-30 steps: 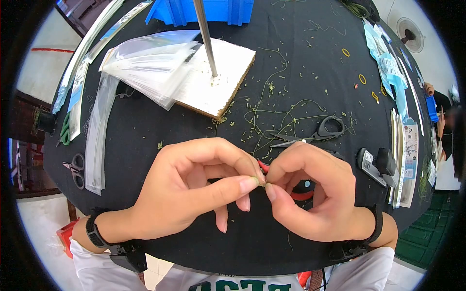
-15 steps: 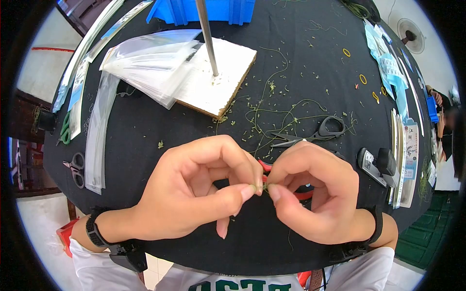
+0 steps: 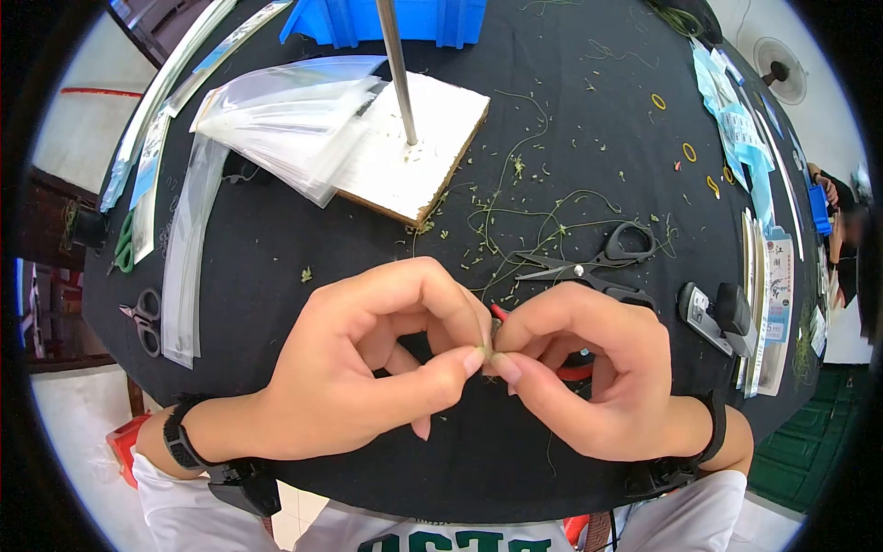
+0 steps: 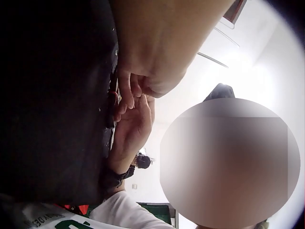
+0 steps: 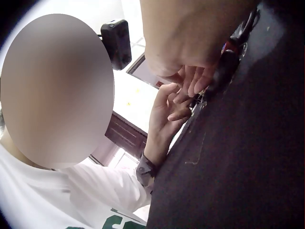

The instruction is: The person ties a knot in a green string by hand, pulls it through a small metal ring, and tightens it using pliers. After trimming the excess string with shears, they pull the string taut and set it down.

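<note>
Over the near part of the black cloth, both hands meet fingertip to fingertip in the head view. My left hand point(image 3: 368, 363) pinches a tiny greenish strand point(image 3: 488, 353) between thumb and forefinger. The thumb and forefinger of my right hand point(image 3: 598, 377) pinch the same strand from the other side. Most of the strand is hidden by the fingertips, and I cannot tell its exact kind. Partly covered behind the right hand lies a red-handled tool point(image 3: 576, 373). Just beyond that hand are black scissors point(image 3: 602, 262), with loose green thread point(image 3: 501, 189) trailing around them.
A white board point(image 3: 414, 170) with an upright metal rod point(image 3: 397, 78) stands beyond the left hand, partly under clear plastic sleeves point(image 3: 276, 120). A blue bin point(image 3: 386, 23) is behind it. A stapler point(image 3: 713, 313) sits at right; small scissors point(image 3: 145, 322) lie at left.
Half a second ago a small gap with green bits showed between the fingertips. My right hand has since moved slightly left, and the fingertips are now closer together.
</note>
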`<state>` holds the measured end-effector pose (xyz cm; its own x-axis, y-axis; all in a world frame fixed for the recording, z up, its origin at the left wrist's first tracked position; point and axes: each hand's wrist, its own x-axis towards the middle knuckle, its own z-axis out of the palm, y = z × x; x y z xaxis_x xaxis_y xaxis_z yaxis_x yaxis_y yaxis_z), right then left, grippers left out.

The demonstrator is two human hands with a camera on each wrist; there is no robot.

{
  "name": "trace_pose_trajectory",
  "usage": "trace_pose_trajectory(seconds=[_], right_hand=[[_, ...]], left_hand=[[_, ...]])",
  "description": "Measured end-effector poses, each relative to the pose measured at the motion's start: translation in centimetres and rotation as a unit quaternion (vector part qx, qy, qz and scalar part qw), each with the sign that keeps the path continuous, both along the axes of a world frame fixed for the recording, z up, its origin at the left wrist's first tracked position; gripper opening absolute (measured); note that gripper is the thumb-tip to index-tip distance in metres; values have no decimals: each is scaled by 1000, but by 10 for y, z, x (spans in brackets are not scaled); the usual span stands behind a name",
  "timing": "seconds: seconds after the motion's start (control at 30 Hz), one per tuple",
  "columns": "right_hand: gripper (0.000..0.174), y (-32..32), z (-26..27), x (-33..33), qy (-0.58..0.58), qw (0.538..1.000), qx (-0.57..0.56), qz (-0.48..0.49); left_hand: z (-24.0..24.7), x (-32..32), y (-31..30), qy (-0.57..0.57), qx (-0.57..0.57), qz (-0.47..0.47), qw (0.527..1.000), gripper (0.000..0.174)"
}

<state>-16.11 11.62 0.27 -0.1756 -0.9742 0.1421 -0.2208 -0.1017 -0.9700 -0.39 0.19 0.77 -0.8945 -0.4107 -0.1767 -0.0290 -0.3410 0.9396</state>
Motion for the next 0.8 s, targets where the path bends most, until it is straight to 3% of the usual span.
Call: trace_pose_trajectory(seconds=[0.23, 0.63, 0.8], right_hand=[[8, 0, 0, -1, -8, 1000, -6, 20], [8, 1, 7, -4, -43, 998, 38, 16], [8, 1, 7, -3, -56, 997, 45, 8]], left_hand=[[0, 2, -3, 6, 56, -31, 998, 10], [1, 1, -1, -10, -55, 13, 998, 15], [-2, 2, -3, -7, -160, -37, 986, 13]])
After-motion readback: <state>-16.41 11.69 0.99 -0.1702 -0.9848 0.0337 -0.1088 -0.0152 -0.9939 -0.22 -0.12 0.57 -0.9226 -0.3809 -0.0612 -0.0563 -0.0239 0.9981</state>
